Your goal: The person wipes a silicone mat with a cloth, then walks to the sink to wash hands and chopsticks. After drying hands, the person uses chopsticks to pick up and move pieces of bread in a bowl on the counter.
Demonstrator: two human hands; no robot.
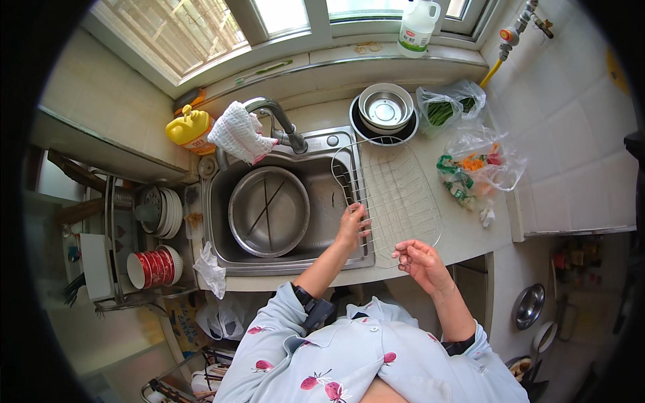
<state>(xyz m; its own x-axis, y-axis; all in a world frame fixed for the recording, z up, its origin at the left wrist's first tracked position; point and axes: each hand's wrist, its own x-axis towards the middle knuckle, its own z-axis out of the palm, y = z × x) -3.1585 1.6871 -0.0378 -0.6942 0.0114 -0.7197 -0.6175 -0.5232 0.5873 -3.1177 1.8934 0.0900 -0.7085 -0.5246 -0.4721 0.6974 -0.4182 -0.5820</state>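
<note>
A wire rack (398, 201) lies over the right edge of the sink (322, 189) and the counter beside it. My left hand (354, 224) is at the rack's left part, fingers on or just above its wires; contact is hard to tell. Just off the rack's lower right edge, my right hand (419, 262) is raised with curled fingers, and whether it holds anything small cannot be made out. In the sink stands a round metal basin (242, 201) with two thin dark sticks (267, 214) crossed in it. A white cloth (241, 133) hangs over the faucet (284, 118).
Stacked bowls (387, 108) stand behind the rack. Plastic bags with green vegetables (441, 112) and with colourful wrappers (471, 163) lie at the right. A yellow bottle (194, 132) stands behind the sink's left corner. Red bowls (151, 269) and white plates (172, 212) fill a dish rack at the left.
</note>
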